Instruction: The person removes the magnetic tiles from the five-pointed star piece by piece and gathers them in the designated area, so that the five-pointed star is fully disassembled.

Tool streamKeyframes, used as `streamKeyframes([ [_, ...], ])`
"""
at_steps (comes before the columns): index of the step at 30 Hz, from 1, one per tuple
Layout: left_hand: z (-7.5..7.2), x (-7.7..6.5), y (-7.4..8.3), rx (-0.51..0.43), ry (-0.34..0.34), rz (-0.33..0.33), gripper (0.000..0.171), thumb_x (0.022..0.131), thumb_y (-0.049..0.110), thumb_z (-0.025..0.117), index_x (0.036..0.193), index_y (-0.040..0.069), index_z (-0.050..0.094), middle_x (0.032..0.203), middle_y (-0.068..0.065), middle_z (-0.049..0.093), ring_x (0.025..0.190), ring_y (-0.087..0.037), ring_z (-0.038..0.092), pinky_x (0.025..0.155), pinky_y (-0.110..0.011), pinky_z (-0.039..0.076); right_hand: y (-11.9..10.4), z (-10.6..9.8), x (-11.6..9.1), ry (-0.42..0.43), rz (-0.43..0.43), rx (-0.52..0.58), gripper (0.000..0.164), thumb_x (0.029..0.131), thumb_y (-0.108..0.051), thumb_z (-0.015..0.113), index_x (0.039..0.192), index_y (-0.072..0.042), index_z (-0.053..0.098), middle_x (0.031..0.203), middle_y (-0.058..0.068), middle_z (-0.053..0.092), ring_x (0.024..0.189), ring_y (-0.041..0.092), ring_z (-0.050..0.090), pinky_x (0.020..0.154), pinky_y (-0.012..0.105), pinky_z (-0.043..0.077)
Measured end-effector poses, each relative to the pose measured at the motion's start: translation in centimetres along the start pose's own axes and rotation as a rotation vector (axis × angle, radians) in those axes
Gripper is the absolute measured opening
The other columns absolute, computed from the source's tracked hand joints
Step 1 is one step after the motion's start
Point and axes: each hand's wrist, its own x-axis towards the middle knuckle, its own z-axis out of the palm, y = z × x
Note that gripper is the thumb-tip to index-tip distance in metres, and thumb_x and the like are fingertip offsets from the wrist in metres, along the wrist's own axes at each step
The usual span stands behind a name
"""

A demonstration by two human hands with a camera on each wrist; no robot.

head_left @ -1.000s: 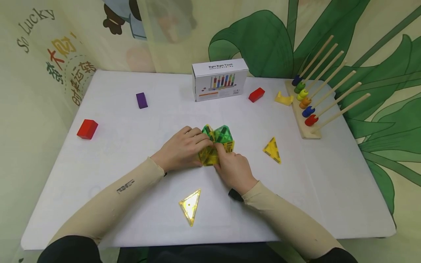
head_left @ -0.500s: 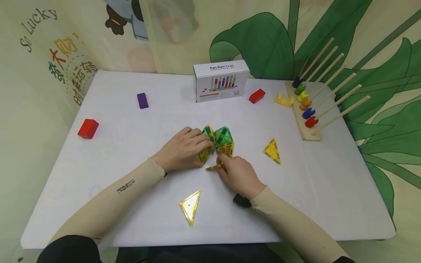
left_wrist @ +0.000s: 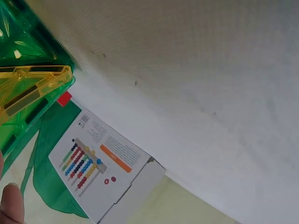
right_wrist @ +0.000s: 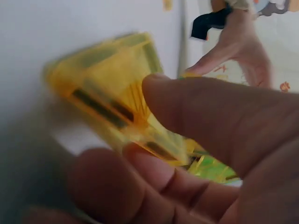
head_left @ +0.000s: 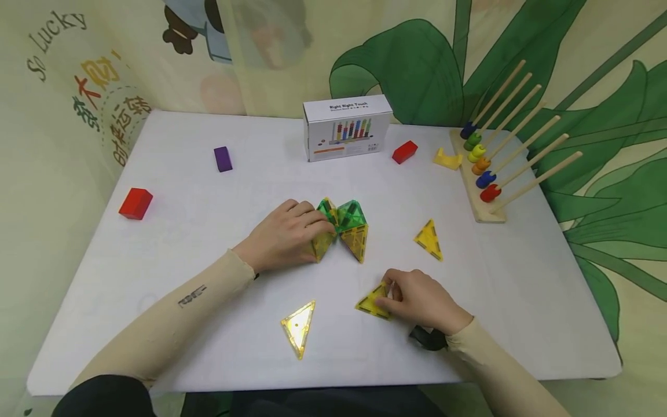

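Observation:
My left hand grips the left side of a structure of green and yellow see-through magnetic tiles in the middle of the table; its fingers hide part of that side. A yellow triangle hangs off the structure's front right, point toward me. Nearer the front edge, my right hand pinches a loose yellow triangular magnetic tile between thumb and fingers. The right wrist view shows this tile blurred, with the thumb on its face. Green and yellow tile edges fill the left wrist view's upper left corner.
Two more yellow triangles lie loose, one at the front and one on the right. Behind stand a white box and a wooden peg stand with beads. Red blocks and a purple block lie around.
My right hand has pulled a yellow triangular tile off the front of the structure and carried it toward the front right. The left hand keeps its hold on the structure.

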Motion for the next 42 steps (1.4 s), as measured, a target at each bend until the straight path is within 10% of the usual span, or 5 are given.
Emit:
streamKeyframes([
  [17, -0.7, -0.9, -1.0, -0.176, 0.002, -0.089, 0.058, 0.08, 0.021, 0.083, 0.134, 0.014, 0.062, 0.124, -0.001, 0.07, 0.113, -0.023, 0.062, 0.097, -0.042, 0.05, -1.2, -0.3, 1.5, 0.2, 0.054, -0.005, 0.022, 0.093, -0.036, 0.077, 0.086, -0.018, 0.067, 0.057, -0.007, 0.051, 0.049, 0.009, 0.044, 0.049, 0.023, 0.033],
  [23, -0.6, -1.5, -3.3, -0.488, 0.045, -0.304, 0.034, 0.093, 0.012, 0.065, 0.126, 0.006, 0.062, 0.119, -0.008, 0.07, 0.104, -0.026, 0.062, 0.093, -0.043, 0.05, -4.1, 0.0, 3.4, 0.249, -0.024, -0.003, 0.025, 0.095, -0.036, 0.074, 0.081, -0.016, 0.069, 0.054, -0.008, 0.05, 0.048, 0.008, 0.045, 0.048, 0.022, 0.035],
  [28, 0.6, -0.1, -5.2, -0.752, -0.1, -0.486, 0.022, 0.103, 0.025, 0.065, 0.122, 0.015, 0.07, 0.117, -0.002, 0.073, 0.095, -0.016, 0.062, 0.083, -0.033, 0.05, -6.8, 0.9, 5.5, 0.264, -0.052, -0.014, 0.032, 0.096, -0.04, 0.073, 0.075, -0.017, 0.067, 0.051, -0.007, 0.048, 0.047, 0.008, 0.046, 0.045, 0.023, 0.033],
  [33, 1.4, 1.4, -6.1, -0.85, -0.209, -0.484, 0.02, 0.098, 0.025, 0.073, 0.116, 0.016, 0.074, 0.108, -0.001, 0.074, 0.09, -0.016, 0.062, 0.08, -0.03, 0.051, -8.6, 1.7, 7.3, 0.36, -0.033, -0.118, 0.047, 0.095, -0.053, 0.069, 0.063, -0.021, 0.061, 0.049, -0.01, 0.046, 0.045, 0.008, 0.045, 0.041, 0.025, 0.033],
  [42, 1.7, 2.1, -5.6, -0.925, -0.191, -0.453, 0.011, 0.096, 0.015, 0.075, 0.106, 0.011, 0.075, 0.095, -0.004, 0.075, 0.086, -0.013, 0.064, 0.081, -0.028, 0.055, -9.5, 2.5, 8.8, 0.539, 0.006, -0.325, 0.064, 0.096, -0.057, 0.066, 0.049, -0.021, 0.042, 0.044, -0.007, 0.035, 0.038, 0.012, 0.04, 0.035, 0.025, 0.023],
])
